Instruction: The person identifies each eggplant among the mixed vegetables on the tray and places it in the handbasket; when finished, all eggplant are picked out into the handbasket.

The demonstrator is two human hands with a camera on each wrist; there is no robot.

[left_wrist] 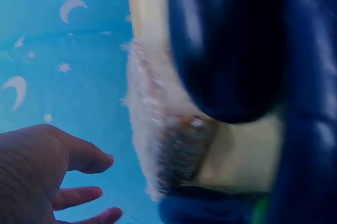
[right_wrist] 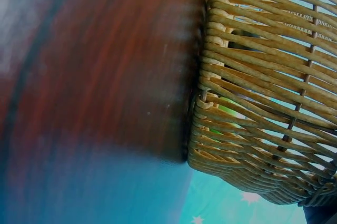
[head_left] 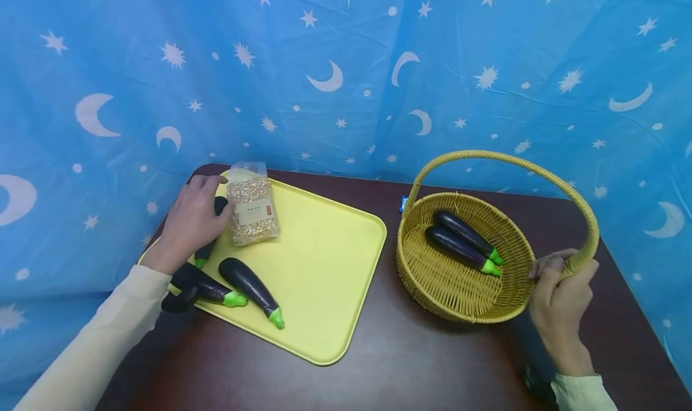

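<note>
My left hand point(head_left: 197, 213) hovers over the left side of a yellow tray point(head_left: 324, 273), fingers spread and apart in the left wrist view. Partly hidden under it lies an eggplant point(head_left: 204, 253), beside a clear bag of grain point(head_left: 251, 210). Two more eggplants lie nearer: one point(head_left: 251, 285) on the tray, another point(head_left: 202, 283) across its left edge, partly covered by the wrist. On the right, my right hand point(head_left: 562, 300) grips the lower end of the handle of a wicker basket point(right_wrist: 263, 92). Inside the basket, two eggplants point(head_left: 456, 247) lie side by side.
Tray and basket stand apart on a dark brown table point(head_left: 373, 351). Behind the table hangs a blue curtain point(head_left: 367, 122) with white moons and stars, close to its back edge. The basket's tall handle point(head_left: 486, 154) arches above it.
</note>
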